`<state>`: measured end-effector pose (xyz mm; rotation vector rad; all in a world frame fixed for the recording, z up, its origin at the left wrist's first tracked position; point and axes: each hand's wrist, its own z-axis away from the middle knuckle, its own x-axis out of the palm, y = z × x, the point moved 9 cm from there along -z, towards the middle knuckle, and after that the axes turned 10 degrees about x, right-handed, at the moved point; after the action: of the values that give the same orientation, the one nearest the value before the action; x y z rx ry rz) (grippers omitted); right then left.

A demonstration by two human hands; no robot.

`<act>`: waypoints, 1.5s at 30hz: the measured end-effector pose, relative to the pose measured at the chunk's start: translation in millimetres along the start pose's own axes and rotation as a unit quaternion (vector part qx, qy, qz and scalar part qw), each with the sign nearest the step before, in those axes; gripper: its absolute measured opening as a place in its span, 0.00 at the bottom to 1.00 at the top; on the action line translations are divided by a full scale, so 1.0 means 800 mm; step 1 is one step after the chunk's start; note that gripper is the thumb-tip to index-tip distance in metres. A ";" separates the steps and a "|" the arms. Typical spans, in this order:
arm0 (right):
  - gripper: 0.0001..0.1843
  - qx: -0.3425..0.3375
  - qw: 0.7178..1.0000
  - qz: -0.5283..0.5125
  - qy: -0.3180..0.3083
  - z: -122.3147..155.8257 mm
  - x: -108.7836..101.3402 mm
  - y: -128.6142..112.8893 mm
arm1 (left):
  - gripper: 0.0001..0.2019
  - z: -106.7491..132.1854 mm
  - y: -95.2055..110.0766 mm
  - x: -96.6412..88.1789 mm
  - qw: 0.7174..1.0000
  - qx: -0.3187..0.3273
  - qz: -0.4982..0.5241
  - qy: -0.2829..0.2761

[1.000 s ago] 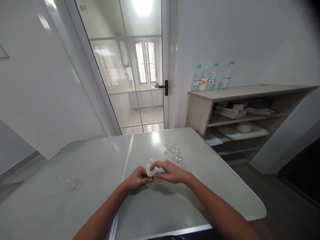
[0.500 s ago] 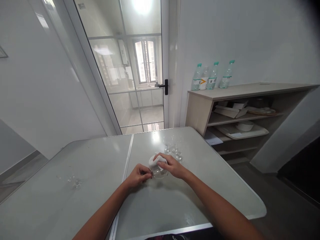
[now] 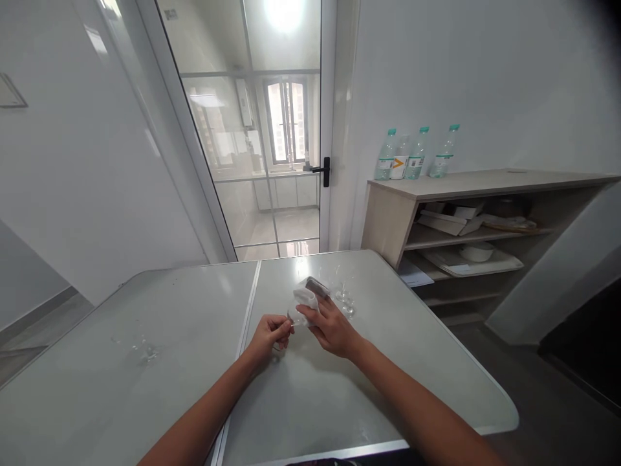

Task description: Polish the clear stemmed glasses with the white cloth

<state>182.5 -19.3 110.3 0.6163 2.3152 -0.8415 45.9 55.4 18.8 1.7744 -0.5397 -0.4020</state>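
My left hand (image 3: 270,332) pinches the stem of a clear stemmed glass (image 3: 310,292) that lies tilted over the grey table (image 3: 169,362). My right hand (image 3: 331,325) holds a white cloth (image 3: 305,299) wrapped round the bowl of that glass. Just beyond my right hand, two more clear glasses (image 3: 345,299) stand upright on the table.
Another clear glass (image 3: 145,351) sits at the table's left. A glass door (image 3: 262,129) with a black handle stands behind. To the right, a wooden shelf unit (image 3: 466,220) carries three water bottles (image 3: 417,152) on top and boxes and trays inside.
The glass and cloth have lifted off the table and tilted away from me. My right hand has slid from the top of the glass to under its bowl; my left hand stays at the stem.
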 end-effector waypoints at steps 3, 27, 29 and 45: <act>0.24 -0.051 0.994 0.075 -0.067 -0.002 0.009 -0.013 | 0.23 0.002 0.013 0.005 0.988 0.030 -0.148 -0.027; 0.25 0.361 0.650 -0.663 0.087 0.013 0.051 0.073 | 0.22 0.001 0.005 0.017 0.999 0.038 -0.018 0.006; 0.28 0.353 0.662 -0.655 0.092 0.012 0.053 0.069 | 0.24 -0.001 -0.002 0.017 0.999 0.032 0.023 0.025; 0.29 0.329 0.742 -0.583 -0.018 0.011 0.077 0.042 | 0.26 0.011 -0.012 0.047 0.963 -0.097 0.253 -0.002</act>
<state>161.4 11.3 49.8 -0.7796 2.1456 -2.2292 74.4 29.9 7.5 1.3848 -0.8977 -0.0954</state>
